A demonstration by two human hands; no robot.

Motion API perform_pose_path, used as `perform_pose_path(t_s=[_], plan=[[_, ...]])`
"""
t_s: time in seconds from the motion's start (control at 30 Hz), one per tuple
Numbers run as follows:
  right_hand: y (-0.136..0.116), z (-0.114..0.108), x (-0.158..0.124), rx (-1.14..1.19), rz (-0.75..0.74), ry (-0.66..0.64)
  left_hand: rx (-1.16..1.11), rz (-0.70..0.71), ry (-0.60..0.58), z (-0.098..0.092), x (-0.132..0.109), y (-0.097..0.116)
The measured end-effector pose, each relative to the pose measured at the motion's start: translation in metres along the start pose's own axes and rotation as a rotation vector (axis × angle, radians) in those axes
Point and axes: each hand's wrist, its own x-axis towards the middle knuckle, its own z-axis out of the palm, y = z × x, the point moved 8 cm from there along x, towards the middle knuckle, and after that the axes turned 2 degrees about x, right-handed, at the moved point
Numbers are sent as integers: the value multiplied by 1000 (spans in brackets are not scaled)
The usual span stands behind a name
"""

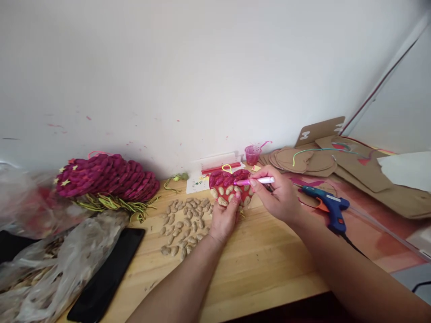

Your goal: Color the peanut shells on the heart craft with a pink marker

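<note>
My left hand (224, 220) grips the lower edge of a red heart-shaped piece (230, 185) covered with peanut shells, holding it tilted up above the wooden table (256, 264). My right hand (279, 197) is closed on a white-handled brush (257, 181) with a pink tip. The tip touches the heart's upper right part, where the shells are painted magenta; the lower shells are plain tan.
Loose peanut shells (185, 224) lie left of my hands. A stack of magenta-painted hearts (107, 176) stands at far left, near plastic bags (50, 264) and a black tablet (107, 269). A blue glue gun (328, 206), cardboard cut-outs (303, 159) and a pink paint cup (252, 154) are on the right.
</note>
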Motion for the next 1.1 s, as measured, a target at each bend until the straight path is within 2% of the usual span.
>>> perform_pose_path(t_s=[0.13, 0.33, 0.53, 0.67, 0.83, 1.0, 1.1], plan=[[5, 0, -1, 151, 66, 11, -87, 26, -125, 9, 0, -1], [-2, 0, -1, 192, 68, -16, -114, -10, -108, 8, -4, 4], [6, 0, -2, 304, 149, 13, -228, -68, -76, 9, -6, 3], [5, -1, -3, 217, 126, 22, -126, -88, -56, 7, -5, 0], [5, 3, -3, 144, 107, -3, 11, 29, -132, 9, -2, 4], [7, 3, -4, 126, 151, 47, 68, 100, -150, 10, -1, 6], [5, 0, -1, 12, 176, 53, 101, 119, -178, 13, -3, 8]])
